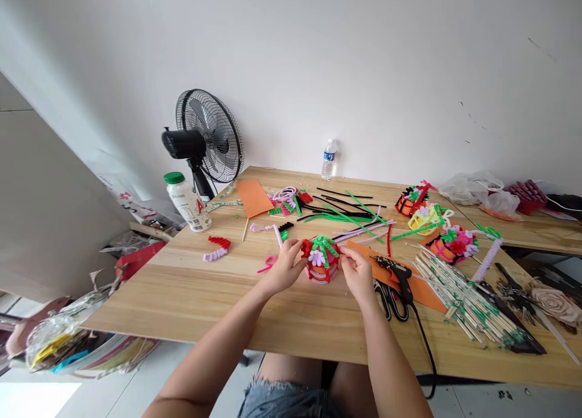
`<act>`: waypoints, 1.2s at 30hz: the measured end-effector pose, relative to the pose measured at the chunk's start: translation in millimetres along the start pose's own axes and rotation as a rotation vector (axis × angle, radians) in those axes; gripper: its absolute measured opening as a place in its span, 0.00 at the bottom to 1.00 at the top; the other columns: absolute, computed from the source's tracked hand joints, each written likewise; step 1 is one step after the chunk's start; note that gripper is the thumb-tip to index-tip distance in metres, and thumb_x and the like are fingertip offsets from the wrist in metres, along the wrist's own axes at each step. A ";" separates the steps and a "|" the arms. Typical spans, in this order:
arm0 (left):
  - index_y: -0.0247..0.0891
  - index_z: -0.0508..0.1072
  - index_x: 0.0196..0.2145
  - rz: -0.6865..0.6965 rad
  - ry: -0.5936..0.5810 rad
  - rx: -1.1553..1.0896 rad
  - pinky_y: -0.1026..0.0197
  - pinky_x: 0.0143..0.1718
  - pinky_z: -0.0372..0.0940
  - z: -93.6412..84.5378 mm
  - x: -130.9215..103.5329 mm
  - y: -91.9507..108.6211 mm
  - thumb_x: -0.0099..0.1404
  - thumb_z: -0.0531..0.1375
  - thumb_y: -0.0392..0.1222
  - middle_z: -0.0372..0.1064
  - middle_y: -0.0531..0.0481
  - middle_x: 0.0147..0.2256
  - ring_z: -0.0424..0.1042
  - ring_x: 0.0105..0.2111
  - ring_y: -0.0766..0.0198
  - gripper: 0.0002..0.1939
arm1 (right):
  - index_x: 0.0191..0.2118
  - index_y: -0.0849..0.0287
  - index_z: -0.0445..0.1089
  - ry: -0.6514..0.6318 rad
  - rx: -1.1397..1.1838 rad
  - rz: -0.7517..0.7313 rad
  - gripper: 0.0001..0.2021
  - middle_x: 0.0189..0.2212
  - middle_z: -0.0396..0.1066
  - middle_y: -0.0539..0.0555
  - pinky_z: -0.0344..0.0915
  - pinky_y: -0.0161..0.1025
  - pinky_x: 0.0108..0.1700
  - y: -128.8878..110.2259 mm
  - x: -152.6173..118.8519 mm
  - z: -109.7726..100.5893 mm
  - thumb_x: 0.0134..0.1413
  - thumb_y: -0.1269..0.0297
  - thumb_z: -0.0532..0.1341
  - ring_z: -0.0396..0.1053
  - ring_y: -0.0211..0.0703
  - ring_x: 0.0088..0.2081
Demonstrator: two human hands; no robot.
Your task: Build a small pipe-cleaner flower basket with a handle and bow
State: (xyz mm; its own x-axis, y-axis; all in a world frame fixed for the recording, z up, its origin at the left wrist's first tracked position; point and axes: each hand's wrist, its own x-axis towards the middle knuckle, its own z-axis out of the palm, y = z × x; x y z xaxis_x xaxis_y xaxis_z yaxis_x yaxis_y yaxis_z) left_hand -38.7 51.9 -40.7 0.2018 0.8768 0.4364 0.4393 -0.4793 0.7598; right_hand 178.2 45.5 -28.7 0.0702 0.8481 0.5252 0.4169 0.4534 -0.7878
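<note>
A small pipe-cleaner basket point(324, 272), red and orange with green leaves and a lilac flower on top, stands on the wooden table between my hands. My left hand point(290, 261) is closed on its left side, where a red fuzzy piece shows at the fingertips. On the opposite side my right hand point(357, 269) pinches at the basket's edge; what lies between those fingertips is too small to make out. A pink pipe-cleaner loop point(268, 263) lies just left of my left hand. Close to my right hand is an orange sheet point(373, 264).
A black glue gun point(400, 277) and scissors point(391, 301) lie at the right, beside a pile of wrapped sticks point(473, 306). Loose pipe cleaners point(345, 215) spread behind. Finished-looking baskets point(448, 245) stand back right. A white bottle point(188, 202) and fan point(209, 136) are at left.
</note>
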 end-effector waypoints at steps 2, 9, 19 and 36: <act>0.41 0.66 0.56 0.007 0.009 -0.035 0.46 0.58 0.60 -2.1 5.9 -5.1 0.65 0.56 0.44 0.65 0.42 0.47 0.65 0.52 0.54 0.22 | 0.38 0.59 0.77 -0.004 -0.003 -0.022 0.12 0.38 0.78 0.59 0.74 0.43 0.41 -5.1 -2.8 -3.5 0.52 0.68 0.57 0.75 0.47 0.40; 0.41 0.63 0.59 -0.086 0.044 -0.302 0.47 0.59 0.57 3.2 20.8 -14.8 0.64 0.57 0.46 0.70 0.44 0.49 0.67 0.53 0.57 0.26 | 0.33 0.58 0.78 -0.101 -0.025 -0.062 0.09 0.31 0.77 0.56 0.71 0.37 0.30 -26.1 -13.1 -5.8 0.52 0.68 0.58 0.74 0.43 0.30; 0.42 0.60 0.62 -0.178 0.027 -0.430 0.43 0.62 0.52 -13.2 9.8 -5.6 0.64 0.57 0.52 0.64 0.39 0.59 0.61 0.61 0.50 0.31 | 0.36 0.59 0.76 0.181 -0.798 0.377 0.12 0.36 0.76 0.65 0.68 0.46 0.35 5.2 -22.9 -122.2 0.48 0.57 0.62 0.73 0.57 0.39; 0.43 0.56 0.60 0.029 0.215 -0.280 0.45 0.60 0.55 -16.5 0.8 18.4 0.66 0.57 0.49 0.58 0.39 0.58 0.61 0.58 0.53 0.27 | 0.30 0.57 0.65 -0.036 0.020 0.963 0.05 0.23 0.72 0.52 0.69 0.35 0.27 19.0 -4.7 -159.4 0.43 0.66 0.56 0.75 0.43 0.30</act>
State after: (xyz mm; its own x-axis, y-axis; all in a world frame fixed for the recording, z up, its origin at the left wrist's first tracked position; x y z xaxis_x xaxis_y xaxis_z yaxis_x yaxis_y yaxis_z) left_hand -45.0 43.1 -18.3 0.0089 0.8489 0.5285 0.1735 -0.5219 0.8352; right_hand 330.2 6.4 5.1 0.3463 0.8666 -0.3594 0.1796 -0.4373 -0.8812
